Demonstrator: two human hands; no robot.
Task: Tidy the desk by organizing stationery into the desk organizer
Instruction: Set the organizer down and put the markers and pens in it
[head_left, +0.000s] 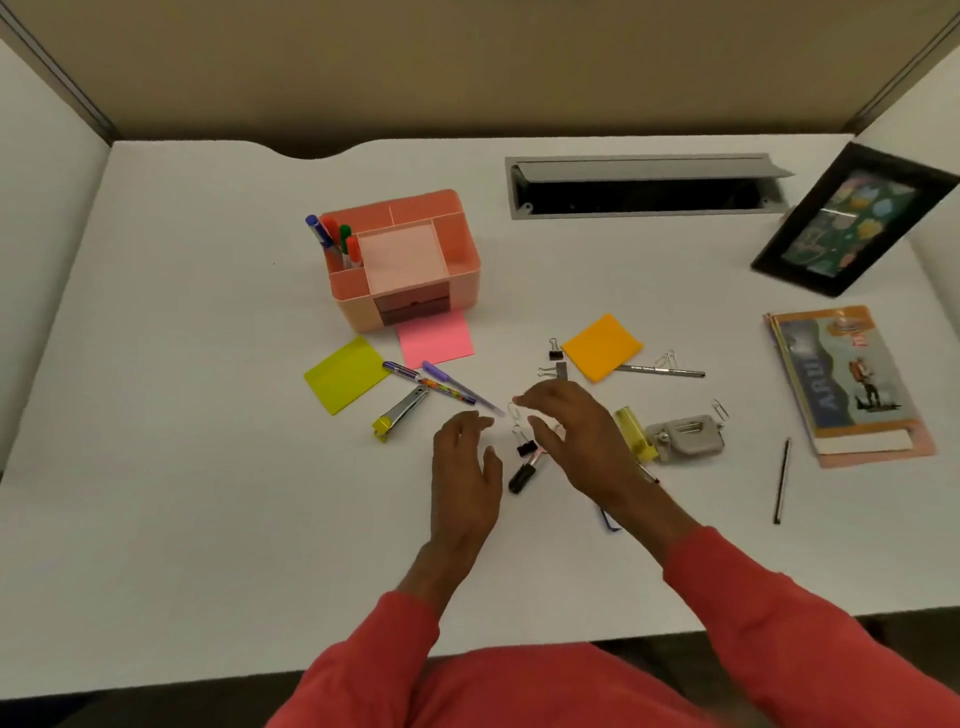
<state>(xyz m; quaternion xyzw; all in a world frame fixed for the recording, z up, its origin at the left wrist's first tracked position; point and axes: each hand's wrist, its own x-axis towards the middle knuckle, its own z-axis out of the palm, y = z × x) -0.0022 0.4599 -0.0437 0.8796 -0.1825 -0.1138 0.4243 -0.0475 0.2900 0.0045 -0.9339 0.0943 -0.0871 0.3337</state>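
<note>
Head view: desk seen from above, clutter spread mid-frame.
Desk organizer: pink organizer left of centre, upper half of frame; set well behind the clutter, so items must be carried up to it.
Markers: four stood upright in its left compartment, judged already sorted.
Left hand: left hand lower centre, fingers spread wide, nothing held.
Right hand: right hand just right of it, fingers loosely curled and apart, empty; hovered over the small clips, probably to gather them.
Sticky pads: three loose – yellow, pink touching organizer front, orange.
Pens: two between yellow pad and hands; one grey pen under orange pad edge.
Binder clips: three counted; more possibly hidden by the hands.
Staplers: two, yellow-tipped.
Hole punch: one, right of hands.
Black marker: one, between the hands.
</note>
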